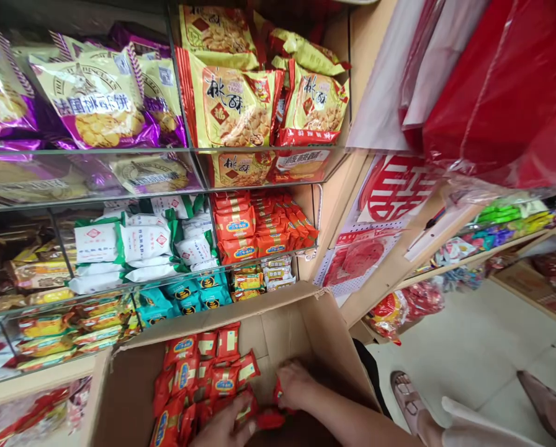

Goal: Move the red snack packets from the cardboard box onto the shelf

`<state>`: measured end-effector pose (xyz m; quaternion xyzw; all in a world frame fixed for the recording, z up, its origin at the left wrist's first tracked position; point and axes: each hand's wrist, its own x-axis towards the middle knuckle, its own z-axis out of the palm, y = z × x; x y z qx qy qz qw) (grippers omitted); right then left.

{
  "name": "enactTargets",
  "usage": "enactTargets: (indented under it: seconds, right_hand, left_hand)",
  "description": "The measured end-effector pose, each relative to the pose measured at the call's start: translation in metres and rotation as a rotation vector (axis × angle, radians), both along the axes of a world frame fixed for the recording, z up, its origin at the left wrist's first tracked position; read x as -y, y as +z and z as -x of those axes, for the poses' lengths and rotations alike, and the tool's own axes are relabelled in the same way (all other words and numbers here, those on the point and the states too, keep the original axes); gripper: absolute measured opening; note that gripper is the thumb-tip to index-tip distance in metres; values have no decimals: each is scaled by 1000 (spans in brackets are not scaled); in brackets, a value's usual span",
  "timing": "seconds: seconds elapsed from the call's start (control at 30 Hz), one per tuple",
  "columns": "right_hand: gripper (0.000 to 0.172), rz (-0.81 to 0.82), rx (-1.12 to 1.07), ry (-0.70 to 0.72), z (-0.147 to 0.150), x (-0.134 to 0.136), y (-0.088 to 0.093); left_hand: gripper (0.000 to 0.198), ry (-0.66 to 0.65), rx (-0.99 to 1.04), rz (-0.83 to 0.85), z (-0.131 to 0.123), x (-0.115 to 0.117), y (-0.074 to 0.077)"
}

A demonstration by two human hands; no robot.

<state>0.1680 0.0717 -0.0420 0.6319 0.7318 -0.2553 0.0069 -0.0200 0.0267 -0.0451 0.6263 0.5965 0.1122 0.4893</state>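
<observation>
Inside an open cardboard box [313,323] lie several red snack packets [224,380] with blue and yellow labels, heaped mostly on the left side. My right hand [296,386] is in the right part of the box, fingers curled round a red packet that shows at its left edge. Lower down, my left hand [226,425] has its thumb and fingers on another red packet [247,402]. A blurred red packet [269,419] sits between the two hands. The fingertips of both hands are partly hidden.
Shelves behind the box hold stacked red packets [273,226], white-green packets [143,239], teal packets [185,295] and yellow biscuit bags [241,105]. A clear shelf edge [189,151] runs above. Red plastic-wrapped goods [501,93] hang at right. Another person's sandaled foot [411,400] stands on the floor.
</observation>
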Motion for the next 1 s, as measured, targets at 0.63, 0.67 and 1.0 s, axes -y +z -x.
enactTargets:
  seconds: [0.63, 0.67, 1.0]
  right_hand:
    - [35, -75, -1170, -617, 25, 10, 68]
    - [35, -137, -1106, -595, 25, 10, 66]
    - [34, -189, -1054, -553, 25, 13, 55]
  left_hand:
    - [35, 599, 310, -325, -53, -23, 85]
    - [35, 619, 305, -336, -54, -22, 83]
    - [31, 669, 258, -457, -48, -19, 69]
